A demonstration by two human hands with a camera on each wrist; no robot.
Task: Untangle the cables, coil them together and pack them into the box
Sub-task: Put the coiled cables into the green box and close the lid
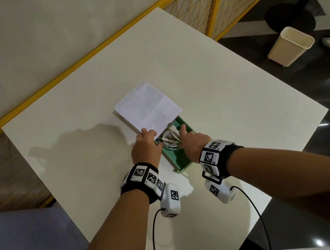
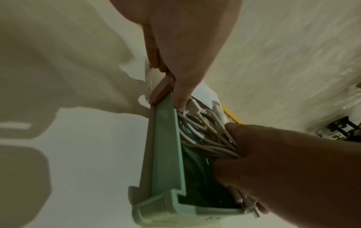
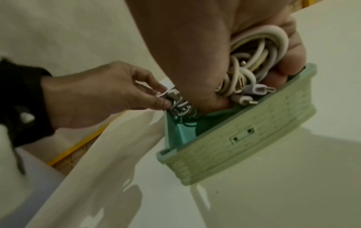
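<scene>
1. Head view: a white table [image 1: 206,78] stands beside a pale wall with yellow trim; a cream bin [image 1: 290,46] sits on the dark floor at the far right. Near the middle of the table lies a green box [image 1: 182,161], its far part covered by a white sheet of paper [image 1: 147,106]. The left hand [image 1: 145,147] rests at the paper's near edge and the box's left rim. The right hand [image 1: 193,142] reaches into the box onto the white cables [image 1: 169,138].
2. Left wrist view: the left hand [image 2: 187,46] has its fingertips at the box [image 2: 166,138] rim, touching the cables [image 2: 203,131]; the right hand [image 2: 283,162] is curled round the bundle.
3. Right wrist view: the right hand [image 3: 195,46] grips the coiled cables [image 3: 257,58] inside the box [image 3: 244,138]. The left hand [image 3: 101,95] pinches a plug end at the box's far corner.
</scene>
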